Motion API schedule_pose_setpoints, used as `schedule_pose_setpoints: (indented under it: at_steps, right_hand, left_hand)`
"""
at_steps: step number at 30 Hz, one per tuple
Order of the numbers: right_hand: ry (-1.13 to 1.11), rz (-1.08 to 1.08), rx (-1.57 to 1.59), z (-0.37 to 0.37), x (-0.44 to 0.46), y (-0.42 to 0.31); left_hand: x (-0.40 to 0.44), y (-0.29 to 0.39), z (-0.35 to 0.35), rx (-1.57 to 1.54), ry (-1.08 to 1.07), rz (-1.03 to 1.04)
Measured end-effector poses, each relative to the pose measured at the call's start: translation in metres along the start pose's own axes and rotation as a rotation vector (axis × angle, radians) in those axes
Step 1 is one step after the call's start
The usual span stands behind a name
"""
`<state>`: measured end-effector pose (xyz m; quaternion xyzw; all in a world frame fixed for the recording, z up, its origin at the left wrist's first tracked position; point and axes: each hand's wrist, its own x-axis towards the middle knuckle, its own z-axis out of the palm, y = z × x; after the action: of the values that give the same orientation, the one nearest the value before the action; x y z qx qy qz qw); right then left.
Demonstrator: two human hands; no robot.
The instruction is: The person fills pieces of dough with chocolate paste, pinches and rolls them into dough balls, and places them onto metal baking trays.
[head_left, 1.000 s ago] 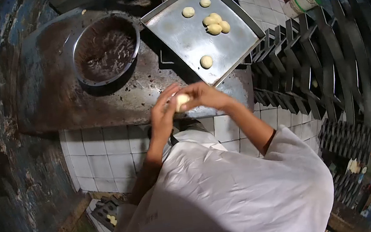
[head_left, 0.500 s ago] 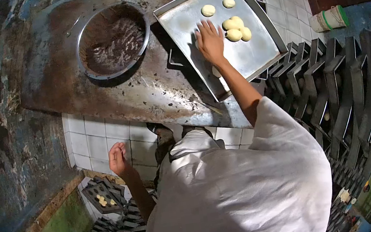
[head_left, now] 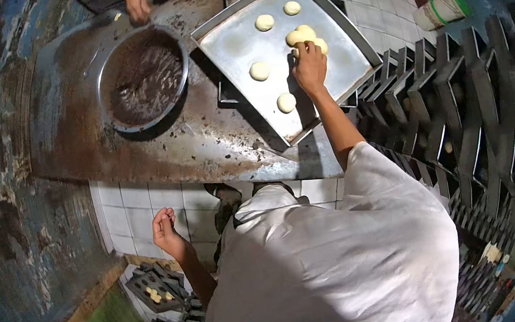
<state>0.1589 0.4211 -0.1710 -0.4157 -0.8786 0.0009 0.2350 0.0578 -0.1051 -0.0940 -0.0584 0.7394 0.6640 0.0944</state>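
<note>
My right hand reaches over a square metal baking tray, its fingertips closed on a pale yellow dough ball at the near side of a cluster. Part of that ball is hidden by the fingers. Spaced apart on the tray are more dough balls: one at the far side, another left of it, one left of my hand and one nearer me. My left hand hangs beside my body, away from the table, fingers curled with nothing visible in them.
A large metal bowl with dark residue stands left of the tray on the stained table. Another person's hand is at the table's far edge. Stacked metal trays crowd my right. A small moulded tray holds dough pieces lower left.
My right hand has moved from the tray's left part to the dough cluster, uncovering a ball there. Another person's hand has appeared beyond the bowl. The camera view has shifted slightly.
</note>
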Motion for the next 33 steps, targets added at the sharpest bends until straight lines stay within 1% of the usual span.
schedule_pose_setpoints:
  at_steps: [2, 3, 4, 6, 7, 8, 9, 10, 11, 12, 13, 14, 15, 16, 17, 18, 20, 22, 23, 24, 26, 27, 28, 29, 30, 32, 33]
  right_hand:
    - [-0.121, -0.051, 0.032, 0.019, -0.005, 0.033]
    - [-0.131, -0.071, 0.034, 0.021, -0.005, 0.039]
    - [-0.176, -0.043, 0.068, 0.014, -0.003, 0.037]
    - [-0.197, -0.062, 0.208, -0.014, 0.001, 0.031]
    - [-0.162, -0.020, 0.246, -0.032, 0.002, 0.024]
    - [-0.152, -0.017, 0.244, -0.052, 0.001, 0.018]
    - [-0.094, 0.037, 0.328, -0.073, -0.003, 0.013]
    - [-0.037, 0.088, 0.412, -0.092, -0.009, 0.008]
    - [0.017, 0.099, 0.532, -0.107, -0.015, 0.004]
    - [-0.016, 0.194, 0.675, -0.135, -0.021, -0.006]
    - [-0.019, 0.211, 0.848, -0.154, -0.026, -0.013]
    - [-0.020, 0.227, 1.022, -0.169, -0.031, -0.018]
    - [-0.158, 0.334, 1.330, -0.179, -0.038, -0.021]
    - [-0.277, 0.394, 1.445, -0.198, -0.041, -0.028]
    - [-0.346, 0.470, 1.519, -0.217, -0.043, -0.039]
    - [-0.418, 0.547, 1.589, -0.227, -0.046, -0.050]
    - [-0.452, 0.602, 1.766, -0.227, -0.056, -0.065]
    - [-0.350, 0.599, 1.688, -0.207, -0.068, -0.083]
    - [-0.207, 0.451, 1.464, -0.187, -0.078, -0.095]
    - [-0.095, 0.439, 1.238, -0.180, -0.086, -0.113]
    - [0.028, 0.342, 0.976, -0.143, -0.108, -0.135]
    - [-0.134, 0.404, 1.148, -0.134, -0.118, -0.140]
    - [-0.299, 0.462, 1.316, -0.120, -0.128, -0.146]
    - [-0.370, 0.538, 1.574, -0.073, -0.147, -0.151]
    - [-0.638, 0.868, 2.006, -0.079, -0.154, -0.153]
    - [-1.031, 1.054, 1.962, -0.054, -0.183, -0.132]
    - [-0.860, 0.555, 1.297, -0.047, -0.198, -0.124]
  left_hand:
    - [0.007, -0.001, 0.017, -0.077, -0.067, -0.005]
    - [0.008, 0.010, 0.033, -0.038, -0.099, -0.013]
    - [0.011, 0.016, 0.048, -0.045, -0.110, -0.009]
    - [0.020, 0.028, 0.076, 0.032, -0.288, 0.060]
    - [0.023, 0.034, 0.092, 0.028, -0.298, 0.069]
    - [0.023, 0.039, 0.110, 0.009, -0.362, 0.059]
    - [0.022, 0.044, 0.128, -0.009, -0.425, 0.046]
    - [0.016, 0.055, 0.148, -0.002, -0.508, 0.077]
    - [0.009, 0.067, 0.169, 0.005, -0.590, 0.106]
    - [0.003, 0.076, 0.189, 0.038, -0.682, 0.169]
    - [-0.004, 0.083, 0.208, 0.073, -0.773, 0.231]
    - [-0.014, 0.091, 0.226, 0.036, -0.862, 0.212]
    - [-0.022, 0.095, 0.244, 0.000, -0.950, 0.193]
    - [-0.028, 0.091, 0.260, -0.070, -1.038, 0.208]
    - [-0.035, 0.098, 0.271, -0.070, -1.100, 0.227]
    - [-0.045, 0.105, 0.278, -0.154, -1.128, 0.140]
    - [-0.051, 0.096, 0.284, -0.227, -1.063, -0.098]
    - [-0.050, 0.085, 0.279, -0.337, -0.975, -0.173]
    - [-0.048, 0.083, 0.272, -0.350, -0.947, -0.212]
    - [-0.040, 0.070, 0.265, -0.358, -0.959, -0.275]
    - [-0.023, 0.045, 0.248, -0.499, -0.940, -0.479]
    - [-0.014, 0.035, 0.237, -0.501, -0.928, -0.485]
    - [-0.004, 0.027, 0.222, -0.566, -0.920, -0.625]
    - [0.005, 0.024, 0.208, -0.631, -0.907, -0.762]
    - [0.011, 0.023, 0.193, -0.634, -0.895, -0.763]
    - [0.021, 0.022, 0.160, -0.751, -0.626, -0.841]
    - [0.032, 0.021, 0.149, -0.772, -0.612, -0.831]
